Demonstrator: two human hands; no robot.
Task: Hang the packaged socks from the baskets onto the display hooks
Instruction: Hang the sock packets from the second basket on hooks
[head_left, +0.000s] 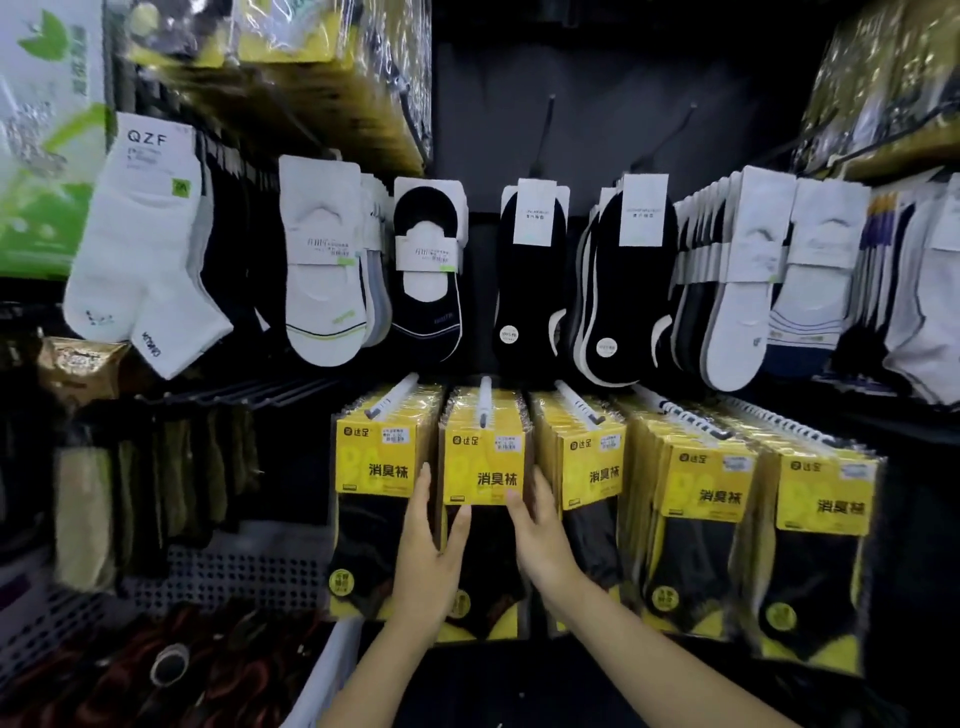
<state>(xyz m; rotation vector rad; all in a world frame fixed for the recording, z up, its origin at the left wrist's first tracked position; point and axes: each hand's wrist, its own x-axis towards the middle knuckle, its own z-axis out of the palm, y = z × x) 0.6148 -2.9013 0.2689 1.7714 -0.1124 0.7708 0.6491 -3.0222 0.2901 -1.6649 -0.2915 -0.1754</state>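
Note:
A yellow-and-black sock pack (483, 462) hangs at the front of a white display hook (485, 399) in the lower row. My left hand (428, 540) grips its left edge, thumb on the front and fingers behind. My right hand (537, 530) presses on its right edge, fingers wrapped round the side. Both hands hold the same stack of packs on that hook. More identical yellow packs hang on the hook to the left (374, 457) and on the hooks to the right (592, 462).
Above hang white and black low-cut socks (426, 270) on card holders, with two bare black hooks (545, 130) higher up. A grey perforated basket (228, 571) with dark items sits lower left. Olive socks (171, 467) hang at left.

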